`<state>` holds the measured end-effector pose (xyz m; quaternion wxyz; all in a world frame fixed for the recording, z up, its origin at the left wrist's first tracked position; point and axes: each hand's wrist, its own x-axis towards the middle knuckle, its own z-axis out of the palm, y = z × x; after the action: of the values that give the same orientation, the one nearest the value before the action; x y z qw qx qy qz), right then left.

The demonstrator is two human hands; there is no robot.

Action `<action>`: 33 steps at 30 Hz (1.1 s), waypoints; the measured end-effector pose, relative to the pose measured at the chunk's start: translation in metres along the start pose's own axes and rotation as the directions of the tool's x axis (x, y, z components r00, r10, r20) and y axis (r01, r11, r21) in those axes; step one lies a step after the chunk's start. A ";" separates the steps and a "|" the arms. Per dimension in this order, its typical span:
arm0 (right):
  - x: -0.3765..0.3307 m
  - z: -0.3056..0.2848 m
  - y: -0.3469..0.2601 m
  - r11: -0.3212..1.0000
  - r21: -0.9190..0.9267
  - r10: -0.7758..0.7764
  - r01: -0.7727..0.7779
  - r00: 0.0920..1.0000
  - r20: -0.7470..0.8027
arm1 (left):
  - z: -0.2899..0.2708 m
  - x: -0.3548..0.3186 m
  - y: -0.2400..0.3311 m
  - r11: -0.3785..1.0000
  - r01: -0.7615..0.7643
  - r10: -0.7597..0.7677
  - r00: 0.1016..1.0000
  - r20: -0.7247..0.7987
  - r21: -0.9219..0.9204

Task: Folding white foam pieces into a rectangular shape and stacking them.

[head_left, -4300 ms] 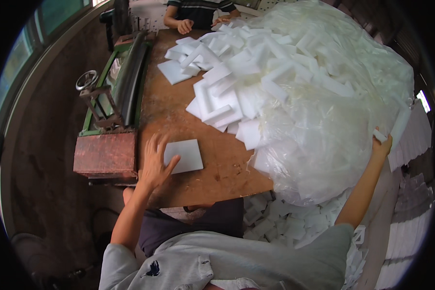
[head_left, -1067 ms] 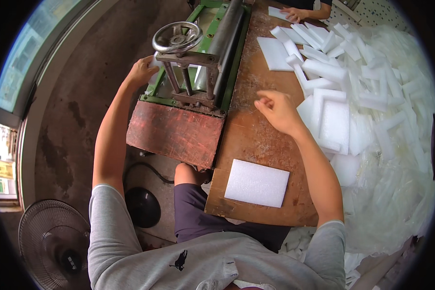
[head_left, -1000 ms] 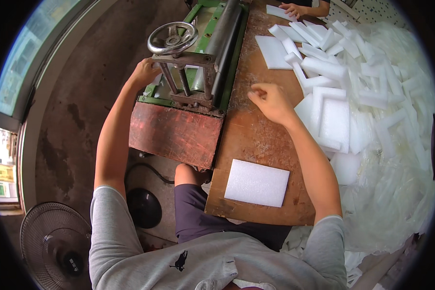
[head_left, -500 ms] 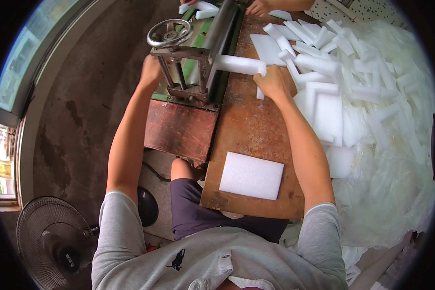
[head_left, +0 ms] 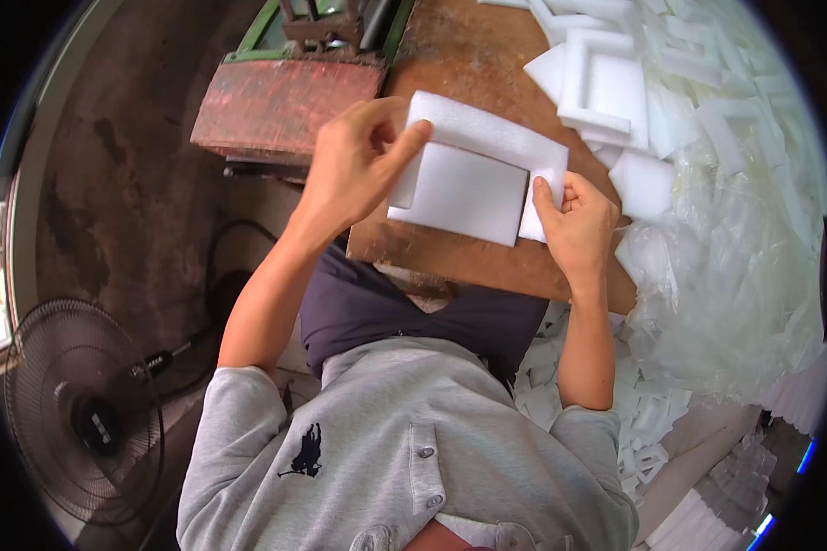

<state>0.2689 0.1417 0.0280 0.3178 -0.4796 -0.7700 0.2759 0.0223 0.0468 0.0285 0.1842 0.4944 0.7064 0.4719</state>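
A white U-shaped foam piece is gripped at both ends above the near part of the brown wooden tabletop. My left hand pinches its left corner between thumb and fingers. On its right arm my right hand is closed, thumb on top. Inside the U shows a flat white rectangular foam sheet near the table's front edge. Part of the sheet is hidden by the U-shaped piece, and I cannot tell whether the two touch.
Left of the table stands a green-framed machine with a worn red plate. White foam pieces and clear plastic sheeting are heaped at the right. A fan stands at lower left. Foam scraps lie below the table.
Both hands have come back from the machine toward me. The U-shaped foam piece, earlier in my right hand beside the roller, is now held by both hands over the sheet.
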 end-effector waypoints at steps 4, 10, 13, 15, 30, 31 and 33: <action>-0.008 -0.001 0.003 0.999 -0.039 0.002 -0.001 1.000 0.023 | 0.012 -0.010 -0.009 0.996 -0.028 0.024 0.999 0.045 0.089; -0.015 0.011 0.014 0.996 -0.058 -0.066 0.068 0.997 0.027 | 0.018 -0.018 -0.026 0.991 -0.047 0.046 0.999 0.014 0.126; -0.017 0.012 0.017 0.994 -0.083 -0.071 0.074 0.997 0.035 | 0.020 -0.021 -0.031 0.984 -0.073 0.069 0.997 0.026 0.160; -0.017 0.013 0.017 0.994 -0.083 -0.074 0.076 0.997 0.031 | 0.020 -0.021 -0.031 0.985 -0.078 0.073 0.997 0.034 0.155; -0.015 0.014 0.021 0.988 -0.110 -0.105 0.108 0.994 0.036 | 0.026 -0.021 -0.036 0.986 -0.082 0.078 0.996 0.035 0.142; -0.015 0.014 0.019 0.988 -0.118 -0.096 0.101 0.994 0.047 | 0.027 -0.020 -0.038 0.987 -0.084 0.080 0.996 0.036 0.136; -0.016 0.014 0.018 0.987 -0.110 -0.111 0.113 0.994 0.025 | 0.030 -0.020 -0.041 0.976 -0.117 0.117 0.993 0.011 0.184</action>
<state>0.2734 0.1322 0.0020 0.2980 -0.4500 -0.8129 0.2188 0.0314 0.0416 -0.0248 0.1095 0.5500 0.7168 0.4144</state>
